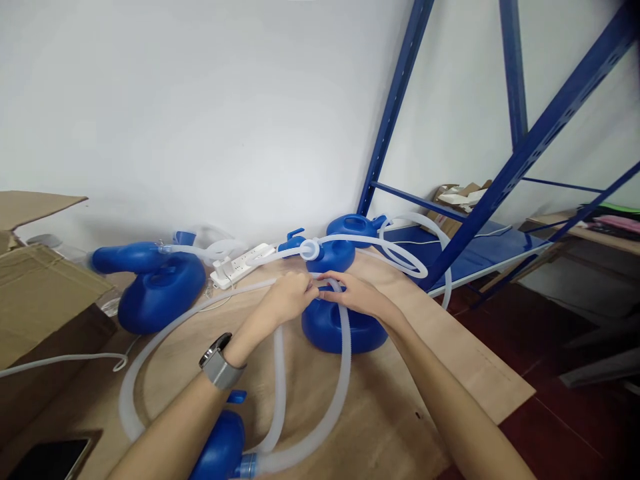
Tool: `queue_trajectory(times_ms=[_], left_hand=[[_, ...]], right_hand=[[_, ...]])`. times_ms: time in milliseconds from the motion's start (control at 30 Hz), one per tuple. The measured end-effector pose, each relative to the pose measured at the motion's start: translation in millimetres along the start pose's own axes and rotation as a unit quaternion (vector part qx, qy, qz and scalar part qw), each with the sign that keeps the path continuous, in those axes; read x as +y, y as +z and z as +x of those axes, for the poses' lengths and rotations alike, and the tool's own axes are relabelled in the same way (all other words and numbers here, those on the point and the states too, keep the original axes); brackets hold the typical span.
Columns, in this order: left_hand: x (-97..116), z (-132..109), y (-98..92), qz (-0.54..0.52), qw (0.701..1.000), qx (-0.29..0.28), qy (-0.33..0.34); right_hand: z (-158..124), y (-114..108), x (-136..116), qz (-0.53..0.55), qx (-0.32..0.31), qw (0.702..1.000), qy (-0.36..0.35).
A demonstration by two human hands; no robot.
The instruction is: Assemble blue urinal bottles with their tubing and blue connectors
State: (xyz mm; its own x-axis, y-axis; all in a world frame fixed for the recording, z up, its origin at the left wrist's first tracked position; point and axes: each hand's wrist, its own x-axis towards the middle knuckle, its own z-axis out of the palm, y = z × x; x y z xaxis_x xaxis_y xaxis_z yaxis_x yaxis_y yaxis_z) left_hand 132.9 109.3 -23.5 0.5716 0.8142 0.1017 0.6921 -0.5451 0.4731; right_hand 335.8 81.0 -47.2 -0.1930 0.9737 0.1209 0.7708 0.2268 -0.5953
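A blue plastic bottle point(367, 333) with a rounded body lies in front of me, beneath both hands. My right hand point(353, 293) has its thumb and fingers curled around a translucent white ribbed hose point(346, 347) above this bottle. Beside it, my left hand point(293, 297) is closed with its fingertips meeting the right hand's; what it grips is hidden. The hose loops down to a clear blue connector point(247, 465) on another blue bottle point(223, 443) near the front, partly behind my left forearm.
More blue bottles with hoses lie at left point(160, 297) and against the wall. A white power strip point(243, 265) sits between them. An open cardboard box point(55, 300) stands left, with a phone point(50, 460) in front. Blue metal shelving point(500, 187) borders the wooden tabletop point(450, 347) on the right.
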Motion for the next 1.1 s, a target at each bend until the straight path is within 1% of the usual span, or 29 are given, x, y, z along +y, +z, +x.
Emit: queue_trajectory(times_ms=[67, 133, 233, 433, 500, 600, 700, 867, 1000, 1100], left_hand=[[1.5, -0.1, 0.9, 0.002, 1.0, 0.004, -0.008], [2.9, 0.2, 1.8, 0.001, 1.0, 0.01, -0.018], [3.6, 1.0, 3.1, -0.005, 1.0, 0.018, -0.025], [-1.4, 2.6, 4.8, -0.04, 0.999, 0.015, -0.007], [-4.3, 2.9, 5.0, -0.058, 0.998, 0.004, 0.001], [-8.4, 2.9, 5.6, -0.081, 0.997, -0.01, 0.014], [-11.3, 2.7, 7.1, -0.089, 0.996, -0.009, 0.019], [-11.7, 2.5, 9.6, -0.083, 0.996, 0.011, 0.018], [-8.4, 2.9, 8.4, -0.077, 0.997, 0.013, 0.014], [-5.2, 2.9, 6.8, -0.071, 0.997, 0.012, 0.006]], right_hand=[[0.7, 1.0, 1.0, 0.003, -0.01, 0.999, 0.033], [0.9, 1.3, 0.7, 0.002, -0.013, 0.999, 0.049], [0.6, 0.3, -3.3, 0.002, -0.017, 0.999, 0.048], [-3.1, -4.0, -13.2, -0.025, -0.036, 0.997, 0.056], [-4.3, -5.3, -10.4, -0.006, -0.038, 0.998, 0.049], [-5.0, -6.7, -1.1, 0.047, -0.049, 0.998, 0.009], [-4.6, -6.2, 4.6, 0.067, -0.052, 0.996, -0.007], [-3.1, -2.9, -4.8, 0.021, -0.032, 0.998, 0.047], [-2.0, -3.8, -13.6, 0.004, -0.05, 0.997, 0.064], [-1.8, -5.3, -14.9, -0.006, -0.056, 0.996, 0.074]])
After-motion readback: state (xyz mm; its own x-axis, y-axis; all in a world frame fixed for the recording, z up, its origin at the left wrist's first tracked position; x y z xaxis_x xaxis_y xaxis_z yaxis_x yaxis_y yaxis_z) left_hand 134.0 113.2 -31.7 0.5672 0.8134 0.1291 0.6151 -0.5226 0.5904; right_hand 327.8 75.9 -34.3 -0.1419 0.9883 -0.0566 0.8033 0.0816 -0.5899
